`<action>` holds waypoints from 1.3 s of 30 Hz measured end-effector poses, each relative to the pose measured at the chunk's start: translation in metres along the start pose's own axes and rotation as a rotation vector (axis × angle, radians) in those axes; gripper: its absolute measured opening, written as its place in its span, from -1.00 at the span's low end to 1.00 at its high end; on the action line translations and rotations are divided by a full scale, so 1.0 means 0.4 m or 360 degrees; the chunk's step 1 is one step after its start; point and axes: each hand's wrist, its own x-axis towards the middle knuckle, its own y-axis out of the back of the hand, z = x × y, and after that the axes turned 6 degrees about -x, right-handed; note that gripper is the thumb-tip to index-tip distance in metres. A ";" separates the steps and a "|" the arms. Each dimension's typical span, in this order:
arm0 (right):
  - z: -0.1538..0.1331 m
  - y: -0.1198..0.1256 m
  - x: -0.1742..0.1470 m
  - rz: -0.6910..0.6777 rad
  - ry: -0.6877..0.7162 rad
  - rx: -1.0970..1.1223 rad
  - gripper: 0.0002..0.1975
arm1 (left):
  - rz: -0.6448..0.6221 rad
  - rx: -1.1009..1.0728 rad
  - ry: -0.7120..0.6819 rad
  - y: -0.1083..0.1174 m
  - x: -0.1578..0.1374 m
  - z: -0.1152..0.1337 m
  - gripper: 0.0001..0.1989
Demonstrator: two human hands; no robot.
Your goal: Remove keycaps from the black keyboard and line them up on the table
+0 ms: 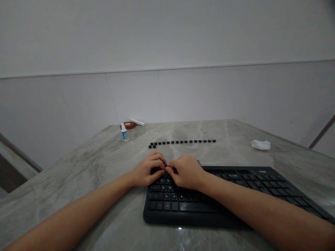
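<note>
A black keyboard (183, 218) lies on the table, its upper-left part under both hands. My left hand (148, 169) is at its upper-left corner, thumb and fingertips drawn together. Close beside it, my right hand (187, 172) is curled in a pinch, thumb tip almost meeting the left fingertips. What either pinch holds is hidden; a small shiny tip shows behind the right hand. Beyond the hands, several black keycaps (177, 142) form a long row on the table, with two more keycaps (152, 146) in front of its left end.
A small white-capped spray bottle (125, 133) with a blue and yellow label stands at the back left. Behind it lie a reddish-brown object (128, 125) and a white strip (137, 122). A crumpled white tissue-like piece (261, 145) rests at the right. The marbled table (112, 223) meets a wall.
</note>
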 end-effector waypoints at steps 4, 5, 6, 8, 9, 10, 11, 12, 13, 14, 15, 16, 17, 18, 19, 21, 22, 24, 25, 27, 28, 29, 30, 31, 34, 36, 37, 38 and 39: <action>0.003 -0.004 0.001 0.0004 0.0012 0.0029 -0.70 | 0.0005 -0.0002 0.0001 -0.003 0.000 -0.002 -0.87; 0.004 -0.005 0.000 0.0002 0.0018 0.0035 -0.70 | 0.0004 -0.0001 0.0001 -0.003 -0.001 -0.002 -0.87; 0.005 -0.007 0.000 0.0003 0.0026 0.0039 -0.70 | 0.0004 0.0000 0.0001 -0.003 -0.001 -0.002 -0.87; 0.008 -0.010 -0.001 0.0011 0.0049 0.0045 -0.70 | 0.0006 0.0002 -0.0005 -0.002 -0.002 -0.002 -0.87; 0.009 -0.011 -0.001 0.0015 0.0064 0.0049 -0.70 | 0.0009 0.0004 -0.0009 -0.002 -0.002 -0.002 -0.87; 0.010 -0.012 -0.001 0.0017 0.0080 0.0053 -0.70 | 0.0008 0.0006 -0.0011 -0.002 -0.003 -0.003 -0.87; 0.011 -0.011 -0.002 0.0020 0.0095 0.0054 -0.70 | 0.0010 0.0009 -0.0012 -0.002 -0.004 -0.003 -0.87; 0.012 -0.009 -0.002 0.0019 0.0113 0.0054 -0.69 | 0.0010 0.0013 -0.0014 -0.003 -0.004 -0.004 -0.87; 0.013 -0.007 -0.003 0.0017 0.0133 0.0052 -0.69 | 0.0013 0.0014 -0.0015 -0.003 -0.005 -0.005 -0.87; 0.014 -0.004 -0.003 0.0017 0.0158 0.0051 -0.69 | 0.0014 0.0013 -0.0014 -0.004 -0.006 -0.006 -0.87; 0.015 -0.001 -0.004 0.0013 0.0186 0.0053 -0.70 | 0.0019 0.0009 -0.0015 -0.005 -0.006 -0.007 -0.87; 0.016 0.002 -0.004 0.0008 0.0216 0.0057 -0.72 | 0.0022 0.0002 -0.0015 -0.005 -0.006 -0.007 -0.88; 0.017 0.004 -0.004 0.0001 0.0243 0.0065 -0.74 | 0.0025 -0.0007 -0.0015 -0.006 -0.006 -0.007 -0.88; 0.018 0.007 -0.005 -0.0005 0.0265 0.0075 -0.76 | 0.0027 -0.0017 -0.0015 -0.005 -0.006 -0.006 -0.88; 0.019 0.008 -0.005 -0.0009 0.0281 0.0084 -0.78 | 0.0029 -0.0027 -0.0015 -0.005 -0.006 -0.005 -0.87; 0.020 0.009 -0.006 -0.0014 0.0305 0.0091 -0.80 | 0.0033 -0.0046 -0.0015 -0.003 -0.005 -0.002 -0.86; 0.021 0.008 -0.006 -0.0013 0.0314 0.0089 -0.81 | 0.0033 -0.0055 -0.0013 -0.001 -0.005 0.000 -0.86; 0.022 0.007 -0.007 -0.0008 0.0343 0.0090 -0.81 | 0.0038 -0.0070 -0.0004 0.001 -0.005 0.002 -0.86; 0.022 0.007 -0.007 -0.0001 0.0363 0.0095 -0.82 | 0.0039 -0.0077 0.0003 0.002 -0.005 0.002 -0.86; 0.023 0.005 -0.006 0.0018 0.0413 0.0110 -0.83 | 0.0045 -0.0089 0.0021 0.002 -0.005 0.003 -0.86; 0.023 0.005 -0.006 0.0030 0.0437 0.0117 -0.84 | 0.0047 -0.0097 0.0028 0.002 -0.006 0.002 -0.86; 0.024 0.004 -0.005 0.0042 0.0456 0.0118 -0.84 | 0.0047 -0.0105 0.0036 0.001 -0.006 0.002 -0.86; 0.024 0.004 -0.005 0.0054 0.0470 0.0115 -0.85 | 0.0048 -0.0116 0.0043 0.001 -0.007 0.002 -0.86; 0.024 0.004 -0.004 0.0067 0.0482 0.0112 -0.85 | 0.0051 -0.0131 0.0050 0.002 -0.007 0.001 -0.87; 0.024 0.001 -0.004 0.0099 0.0505 0.0114 -0.85 | 0.0062 -0.0194 0.0076 0.004 -0.008 0.000 -0.88; 0.024 -0.001 -0.005 0.0115 0.0525 0.0127 -0.85 | 0.0058 -0.0244 0.0101 0.006 -0.008 0.000 -0.88; 0.024 -0.003 -0.005 0.0124 0.0535 0.0133 -0.85 | 0.0048 -0.0269 0.0116 0.006 -0.008 0.000 -0.89; 0.024 -0.004 -0.005 0.0132 0.0546 0.0137 -0.85 | 0.0035 -0.0294 0.0132 0.007 -0.008 0.001 -0.89; 0.025 -0.006 -0.005 0.0140 0.0555 0.0139 -0.84 | 0.0019 -0.0318 0.0146 0.008 -0.008 0.001 -0.89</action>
